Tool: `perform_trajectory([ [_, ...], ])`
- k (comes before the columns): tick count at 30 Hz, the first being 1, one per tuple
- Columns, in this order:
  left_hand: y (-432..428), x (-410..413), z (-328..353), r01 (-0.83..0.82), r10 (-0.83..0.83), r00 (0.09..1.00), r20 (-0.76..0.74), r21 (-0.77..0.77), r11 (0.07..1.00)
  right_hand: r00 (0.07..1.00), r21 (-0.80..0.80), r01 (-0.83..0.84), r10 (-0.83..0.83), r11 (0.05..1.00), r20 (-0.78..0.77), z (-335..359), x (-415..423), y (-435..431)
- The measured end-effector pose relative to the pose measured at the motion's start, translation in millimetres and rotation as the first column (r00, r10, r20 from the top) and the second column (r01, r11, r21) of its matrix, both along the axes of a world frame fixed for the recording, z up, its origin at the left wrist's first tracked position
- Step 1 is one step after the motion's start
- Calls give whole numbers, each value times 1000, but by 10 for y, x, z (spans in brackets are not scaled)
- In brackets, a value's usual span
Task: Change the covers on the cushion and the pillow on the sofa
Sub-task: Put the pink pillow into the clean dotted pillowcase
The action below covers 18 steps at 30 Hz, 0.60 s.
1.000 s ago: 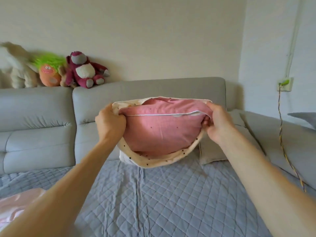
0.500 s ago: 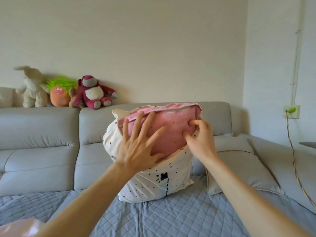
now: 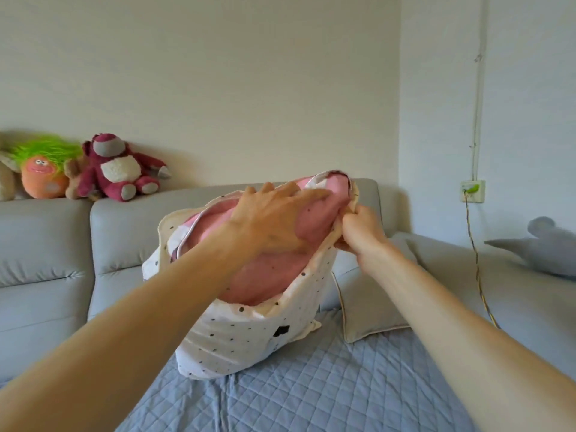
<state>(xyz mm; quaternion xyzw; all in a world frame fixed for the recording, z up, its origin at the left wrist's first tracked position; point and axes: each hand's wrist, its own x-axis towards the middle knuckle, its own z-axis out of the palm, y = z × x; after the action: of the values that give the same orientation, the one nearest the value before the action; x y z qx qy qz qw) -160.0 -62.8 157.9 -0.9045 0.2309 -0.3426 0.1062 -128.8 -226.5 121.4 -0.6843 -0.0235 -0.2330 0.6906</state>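
First-person view, looking down at a grey sofa (image 3: pixel 46 244) w/ a blue-grey quilted throw (image 3: pixel 311 385) over the seat. Mid-scene, standing on the throw, is a pink cushion (image 3: pixel 268 275) partly inside a white dotted cover (image 3: pixel 243 335). The cover's opening faces up & toward the viewer, so the cushion's upper part shows through it. The cover's lower part sits on the throw. The left hand (image 3: pixel 271 219) lies flat on the cushion's near face, fingers straight, tips toward the far-right top corner. It presses but grasps nothing. The right hand (image 3: pixel 361 229) is at the cover's right rim near that same corner, fingers curled & pinching the fabric edge. Both forearms are bare & come in from the near edge. Just right of the cushion, partly behind it, a grey pillow (image 3: pixel 367 307) lies in the sofa's corner w/ its near edge on the throw. On top of the sofa back, far left, sit a red plush bear (image 3: pixel 120 168) & an orange plush toy (image 3: pixel 43 169) w/ green hair, the bear to the right. At far right, on the sofa's side section, is a grey plush toy (image 3: pixel 548 247). On the right wall is a wall socket (image 3: pixel 472 191) w/ a cable (image 3: pixel 477 266) hanging down toward the sofa.
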Motion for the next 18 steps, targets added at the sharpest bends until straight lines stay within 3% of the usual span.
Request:
perform_trajectory([
  [2,-91,-20,-149,-45,48,999,-13,173,984,976,324,-152,90,934,199,296,-104,-168],
  [3,-129,-11,-263,-69,81,996,-37,244,967,954,354,-212,114,911,278,420,-146,-264],
  [5,-138,44,-446,-83,121,986,-118,285,955,967,181,-148,103,972,233,431,-139,-390],
  [7,-99,96,-459,42,-17,984,-178,139,989,996,19,-8,6,1000,91,202,-27,-490],
  [9,-95,109,-399,198,-204,957,-206,-48,979,1000,40,17,-17,999,14,-45,-7,-572],
  [10,-102,101,-359,224,-234,947,-221,-67,972,1000,70,6,-5,998,-11,-128,-47,-600],
  [13,-118,23,-267,137,-146,953,-267,-52,989,997,87,-38,43,995,-65,-279,-179,-586],
  [15,-130,6,-256,105,-112,963,-247,-40,994,998,-37,-9,7,999,-68,-328,-234,-495],
  [17,-154,-7,-275,128,-123,972,-199,16,992,992,-173,129,-126,976,26,-233,-214,-468],
  [18,-155,-3,-286,144,-137,973,-185,26,989,981,-155,190,-183,969,59,-144,-222,-474],
])
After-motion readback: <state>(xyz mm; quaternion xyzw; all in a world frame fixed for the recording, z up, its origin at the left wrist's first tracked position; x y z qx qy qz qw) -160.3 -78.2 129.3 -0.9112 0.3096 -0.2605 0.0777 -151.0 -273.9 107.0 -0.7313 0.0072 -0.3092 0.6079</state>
